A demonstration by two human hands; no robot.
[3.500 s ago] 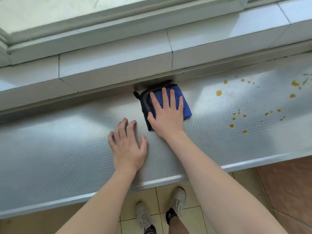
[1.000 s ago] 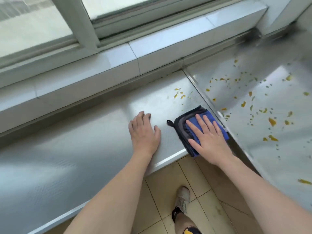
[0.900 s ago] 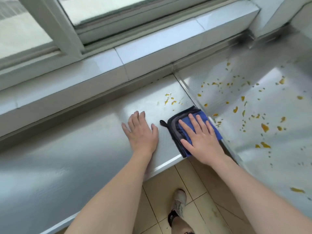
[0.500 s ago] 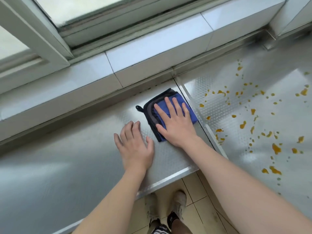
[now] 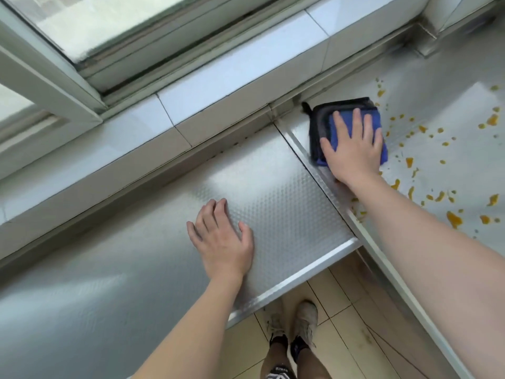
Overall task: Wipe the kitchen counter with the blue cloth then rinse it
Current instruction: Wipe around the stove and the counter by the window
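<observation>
The folded blue cloth point(image 5: 322, 124), blue with grey and black layers, lies flat on the right-hand section of the embossed steel counter point(image 5: 273, 192), just past the seam and close to the back wall. My right hand point(image 5: 352, 149) presses flat on top of it, fingers spread, covering most of the blue face. My left hand point(image 5: 221, 242) rests palm down on the left counter section near its front edge, holding nothing. Orange crumbs point(image 5: 426, 170) are scattered over the right section, right of and in front of the cloth.
A white tiled ledge point(image 5: 218, 105) and a window frame point(image 5: 82, 77) run along the back of the counter. A raised seam point(image 5: 314, 173) divides the two counter sections. Beige floor tiles and my feet point(image 5: 295, 324) show below the front edge.
My right hand has slid the cloth to the right, over the seam onto the crumb-strewn section, near the back wall. My left hand stays flat on the left section.
</observation>
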